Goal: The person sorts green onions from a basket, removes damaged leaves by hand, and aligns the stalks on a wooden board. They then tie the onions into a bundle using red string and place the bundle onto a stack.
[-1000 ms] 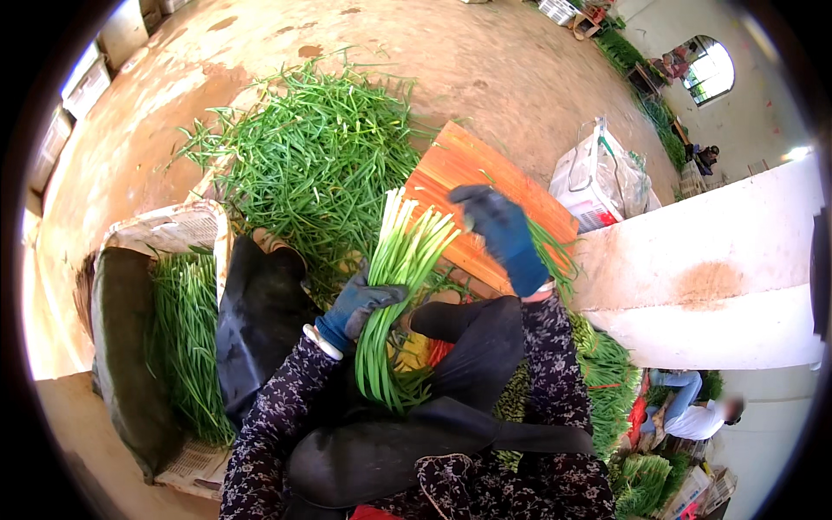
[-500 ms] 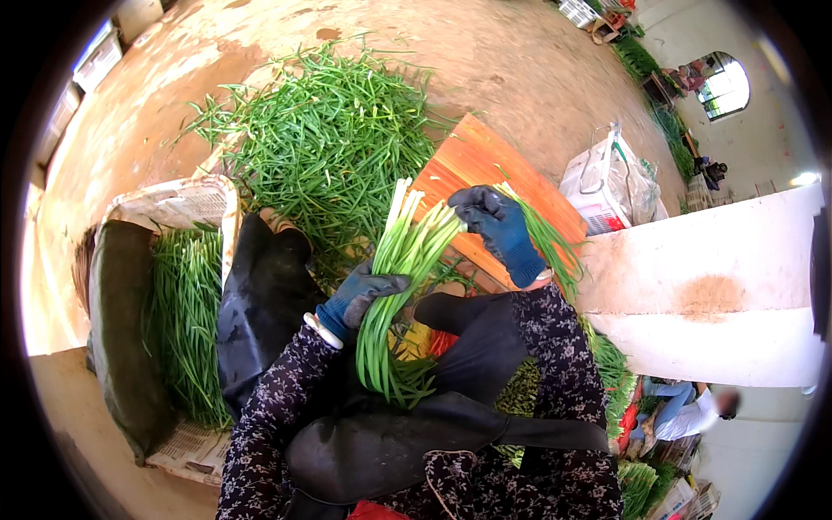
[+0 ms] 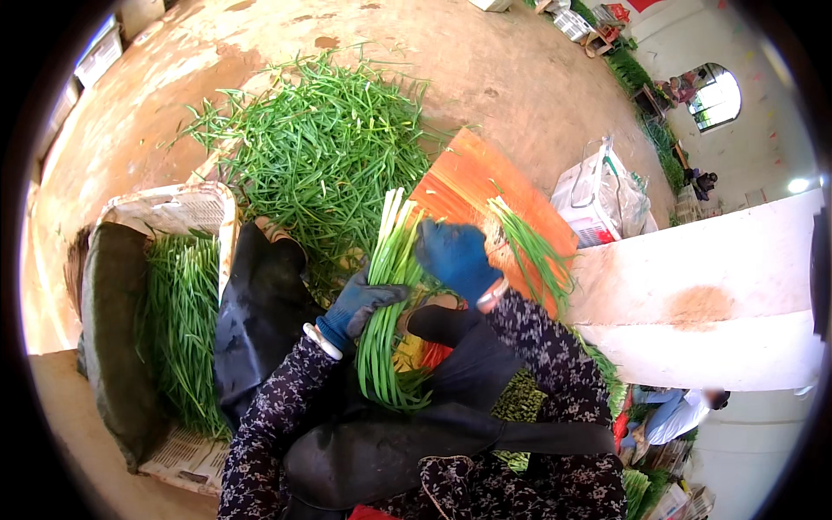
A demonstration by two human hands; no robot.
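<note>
In its blue and dark grey glove, my left hand (image 3: 357, 303) is closed round a bunch of garlic chives (image 3: 386, 321), thumb across the stalks. The pale stalk ends point up and away from me, and the green leaves droop over my lap. My right hand (image 3: 455, 258), gloved alike, is at the right side of the bunch. Its back faces me, so its fingers are mostly hidden. A smaller bunch of chives (image 3: 533, 247) lies on the orange wooden board (image 3: 451, 178) beyond that hand.
A big heap of loose green leaves (image 3: 321, 130) covers the floor ahead. To my left stands a white crate (image 3: 227, 208) packed with chives and a dark cloth. A white container (image 3: 598, 191) stands right of the board, near a white ledge (image 3: 693, 295). Another person (image 3: 680, 416) sits at far right.
My right hand has moved left and toward me, from the stalk tips down to the side of the bunch. My left hand keeps its hold in nearly the same place.
</note>
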